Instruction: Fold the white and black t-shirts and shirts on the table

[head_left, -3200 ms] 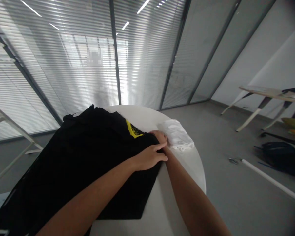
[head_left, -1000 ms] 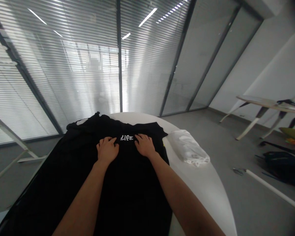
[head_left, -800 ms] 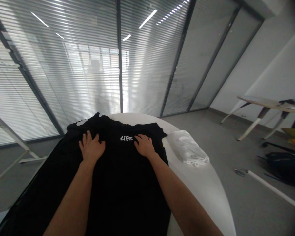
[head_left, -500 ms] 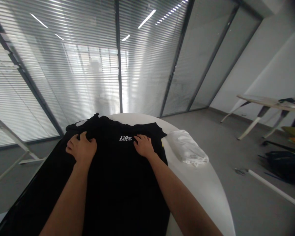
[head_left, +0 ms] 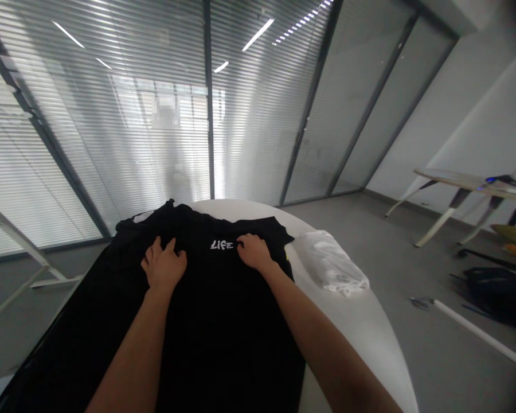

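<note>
At the left, a pale metal frame [head_left: 17,232] stands beyond the black garment [head_left: 227,332], which lies spread over the round tabletop [head_left: 376,332] and covers its left and near parts. The person's left hand [head_left: 164,268] is palm down on the cloth, fingers parted and thumb out, gripping nothing visible. Between the hands sits white lettering [head_left: 221,245], which looks upside down from the person's side. The right hand [head_left: 253,252] rests just right of it, fingers together and slightly curled; whether they pinch any fabric cannot be told. Set apart like this, the hands probably hold the cloth flat and steady. The garment's long axis seems to run away from the person, its uneven far edge towards the blinds [head_left: 155,155]. To its right, a white bundle [head_left: 331,261] lies just beside it, perhaps placed there to leave the garment room.
</note>
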The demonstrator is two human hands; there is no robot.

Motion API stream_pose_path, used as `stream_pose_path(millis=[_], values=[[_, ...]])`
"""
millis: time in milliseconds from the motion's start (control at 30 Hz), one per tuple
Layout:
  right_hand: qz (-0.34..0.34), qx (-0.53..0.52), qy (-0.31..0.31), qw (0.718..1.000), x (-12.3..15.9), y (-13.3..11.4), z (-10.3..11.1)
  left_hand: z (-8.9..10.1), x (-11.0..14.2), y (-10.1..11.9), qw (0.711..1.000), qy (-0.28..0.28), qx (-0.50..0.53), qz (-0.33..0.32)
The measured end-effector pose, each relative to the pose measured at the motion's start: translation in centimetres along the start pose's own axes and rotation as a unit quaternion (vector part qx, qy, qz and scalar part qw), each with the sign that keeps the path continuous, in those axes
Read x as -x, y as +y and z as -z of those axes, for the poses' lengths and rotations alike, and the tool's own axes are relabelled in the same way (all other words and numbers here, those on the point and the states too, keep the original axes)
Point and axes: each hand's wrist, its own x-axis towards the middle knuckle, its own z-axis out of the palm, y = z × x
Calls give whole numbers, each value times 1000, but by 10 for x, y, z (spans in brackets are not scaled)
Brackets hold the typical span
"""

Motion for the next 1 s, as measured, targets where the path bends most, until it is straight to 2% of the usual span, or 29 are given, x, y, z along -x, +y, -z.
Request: stream_pose_path(millis=[133, 233, 300, 333, 433, 500, 567, 700, 833, 933, 1000], values=[[62, -46, -57, 995, -35, -6, 2, -2, 1, 2, 1000, -4, -3, 8], [90, -69, -74, 991, -58, 1, -1, -4, 0, 1, 1000, -6, -3, 14], [58, -64, -59, 994, -65, 15, -2, -4, -1, 1, 1000, -9, -1, 14], [18, -51, -46, 997, -66, 23, -3, -5, -1, 1, 1000, -10, 0, 14], [-123, -9, 37, 992, -62, 49, -7, -5, -1, 1, 1000, -15, 3, 14], [-172, -1, 92, 981, -56, 60, -11, -5, -2, 1, 1000, -18, 2, 17], [-178, -11, 111, 978, -51, 66, -15, -4, -3, 1, 1000, -23, 1, 19], [-166, -27, 63, 984, -47, 68, -19, -3, -5, -1, 999, -29, 6, 29], [-229, -8, 38, 973, -45, 67, -19, -4, -5, -3, 999, -25, 14, 33], [-242, 8, 75, 967, -43, 62, -16, -4, -5, -3, 999, -20, 16, 31], [-211, 17, 123, 970, -41, 53, -15, -5, -5, -2, 999, -22, 15, 30]])
